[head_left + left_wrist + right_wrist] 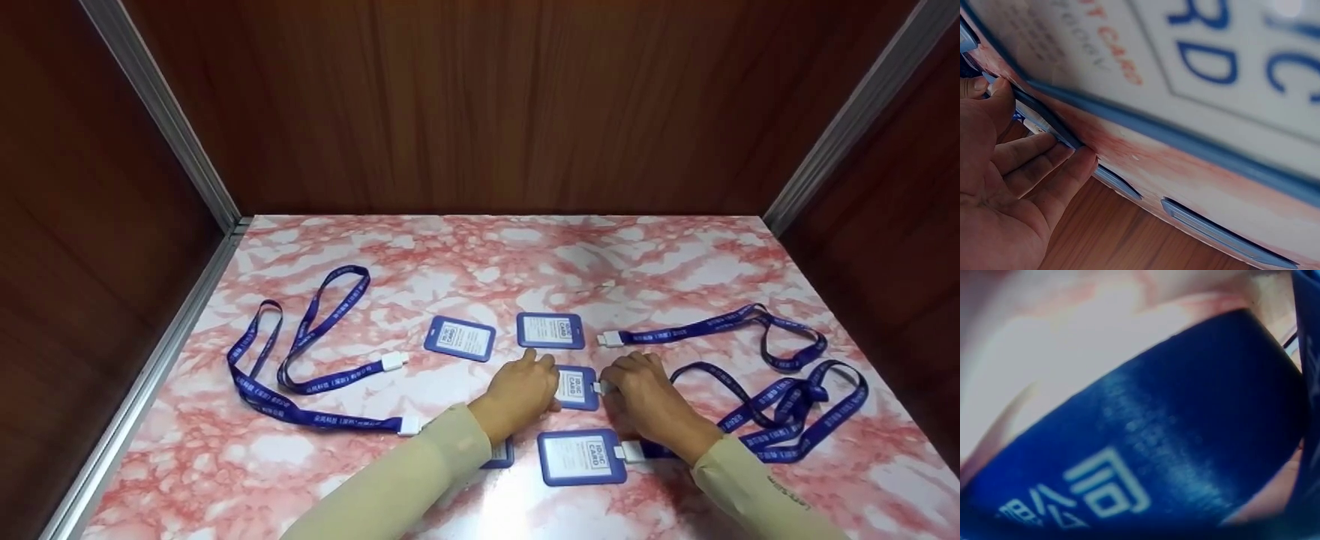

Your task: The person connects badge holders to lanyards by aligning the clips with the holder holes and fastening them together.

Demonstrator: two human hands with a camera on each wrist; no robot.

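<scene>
My left hand (521, 394) grips the left end of a blue-framed badge holder (576, 388) on the table; in the left wrist view its thumb and fingers hold the holder's edge (1044, 115). At that holder's right end, my right hand (646, 394) pinches the white clip (606, 388) of a blue lanyard. Close in front lies another badge holder (577, 459), with a white clip (631, 451) joined to its slot. A blue strap (1157, 422) with white characters fills much of the right wrist view, and the right fingertips are hidden there.
Two badge holders (460, 338) (551, 331) lie farther back, and another (501, 454) is partly under my left forearm. Two lanyards (334, 381) (322, 420) spread at left. One lanyard (690, 330) lies back right; looped straps (784, 427) lie by my right forearm. Wood-grain panels (495, 105) enclose the table.
</scene>
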